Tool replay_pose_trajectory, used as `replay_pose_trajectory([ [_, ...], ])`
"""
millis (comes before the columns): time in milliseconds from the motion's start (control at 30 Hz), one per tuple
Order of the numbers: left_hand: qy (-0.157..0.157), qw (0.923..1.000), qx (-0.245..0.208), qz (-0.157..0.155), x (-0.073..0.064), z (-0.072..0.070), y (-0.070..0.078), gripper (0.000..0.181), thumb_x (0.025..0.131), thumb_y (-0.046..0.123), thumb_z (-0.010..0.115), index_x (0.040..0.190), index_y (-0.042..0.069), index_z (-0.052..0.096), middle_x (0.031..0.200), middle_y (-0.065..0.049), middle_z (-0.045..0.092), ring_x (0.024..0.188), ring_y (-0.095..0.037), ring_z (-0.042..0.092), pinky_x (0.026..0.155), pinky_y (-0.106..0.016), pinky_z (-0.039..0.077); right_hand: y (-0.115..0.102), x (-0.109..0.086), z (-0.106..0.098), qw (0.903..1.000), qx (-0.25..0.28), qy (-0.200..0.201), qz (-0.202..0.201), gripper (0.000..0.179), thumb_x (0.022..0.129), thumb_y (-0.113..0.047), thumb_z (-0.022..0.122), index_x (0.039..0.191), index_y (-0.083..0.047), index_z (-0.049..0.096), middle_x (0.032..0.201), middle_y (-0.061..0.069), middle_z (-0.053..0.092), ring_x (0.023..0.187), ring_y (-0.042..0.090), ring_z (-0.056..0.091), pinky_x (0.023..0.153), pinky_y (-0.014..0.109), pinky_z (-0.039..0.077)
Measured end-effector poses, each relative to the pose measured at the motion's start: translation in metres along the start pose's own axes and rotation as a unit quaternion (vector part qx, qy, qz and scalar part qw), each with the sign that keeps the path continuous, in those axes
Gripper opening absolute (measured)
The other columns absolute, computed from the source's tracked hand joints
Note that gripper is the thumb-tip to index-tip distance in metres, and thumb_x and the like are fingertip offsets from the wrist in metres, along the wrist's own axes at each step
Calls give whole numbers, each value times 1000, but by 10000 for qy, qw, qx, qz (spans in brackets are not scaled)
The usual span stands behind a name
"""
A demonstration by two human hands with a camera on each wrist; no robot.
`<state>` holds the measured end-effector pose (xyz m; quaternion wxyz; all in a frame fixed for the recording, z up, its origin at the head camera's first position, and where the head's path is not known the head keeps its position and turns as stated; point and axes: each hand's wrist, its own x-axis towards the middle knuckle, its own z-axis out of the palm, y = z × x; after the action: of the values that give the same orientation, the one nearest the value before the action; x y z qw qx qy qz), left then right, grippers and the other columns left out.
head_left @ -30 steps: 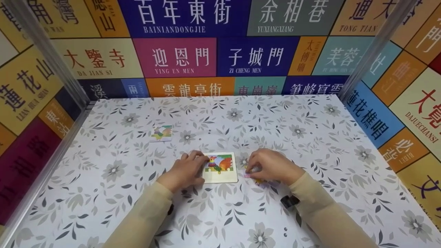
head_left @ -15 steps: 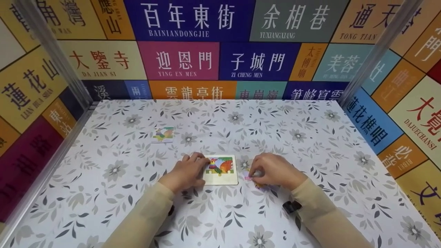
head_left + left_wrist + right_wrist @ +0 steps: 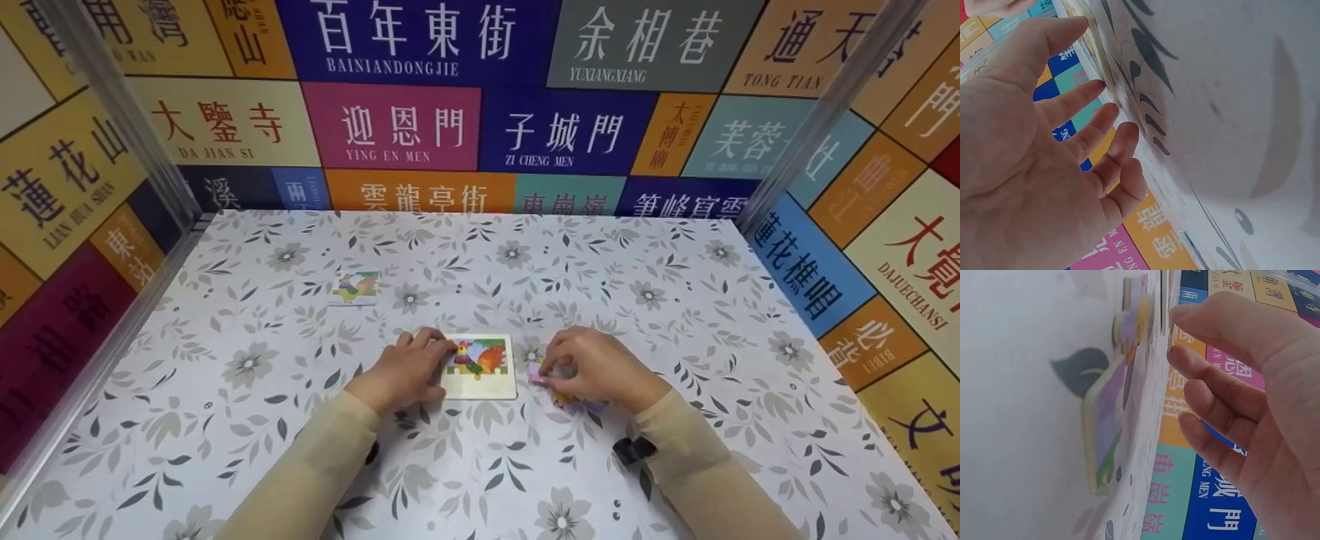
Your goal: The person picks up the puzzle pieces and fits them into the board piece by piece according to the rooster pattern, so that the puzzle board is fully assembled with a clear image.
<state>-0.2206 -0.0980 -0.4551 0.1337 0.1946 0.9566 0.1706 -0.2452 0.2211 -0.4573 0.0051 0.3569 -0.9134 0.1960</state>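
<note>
In the head view a cream puzzle board [image 3: 491, 386] lies mid-table, a colourful rooster picture filling its upper part. My left hand [image 3: 401, 371] rests at its left side. The left wrist view shows thumb and fingers [image 3: 1107, 111] touching or very near the board's edge [image 3: 1098, 42], the fingers slightly bent. Right of the board, my right hand [image 3: 596, 367] pinches a small purple puzzle piece [image 3: 536, 373] between thumb and fingertips. Loose purple, green and yellow puzzle pieces [image 3: 1105, 419] lie beneath that hand, partly hidden in the head view.
A square puzzle picture card [image 3: 355, 288] lies farther back on the left. White floral cloth covers the table [image 3: 570, 262]. Panels printed with large characters [image 3: 390, 124] stand behind and along both sides, with clear posts [image 3: 799, 120] at the corners.
The small purple piece has shifted slightly and turned in my right fingertips, still right of the board. My left hand and the board stay about where they were.
</note>
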Motion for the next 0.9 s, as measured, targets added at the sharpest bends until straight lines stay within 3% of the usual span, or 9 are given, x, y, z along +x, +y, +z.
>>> replay_pose_trajectory([
  [600, -110, 9998, -107, -83, 2, 0, -2, 71, 87, 25, 79, 152, 18, 50, 154, -10, 43, 134, -37, 43, 112, -60, 38, -8, 4, 3, 9999, 23, 77, 119, 6, 86, -29, 84, 90, -25, 83, 98, -12, 72, 94, 12, 66, 85, 36, 55],
  [900, -1, 10000, -37, 12, 0, 0, -2, 69, 87, 24, 80, 149, 16, 51, 152, -11, 44, 132, -40, 45, 107, -60, 41, -11, 7, 5, 9995, -113, 256, -110, 6, 85, -28, 85, 89, -24, 83, 96, -11, 72, 89, 9, 64, 79, 34, 55],
])
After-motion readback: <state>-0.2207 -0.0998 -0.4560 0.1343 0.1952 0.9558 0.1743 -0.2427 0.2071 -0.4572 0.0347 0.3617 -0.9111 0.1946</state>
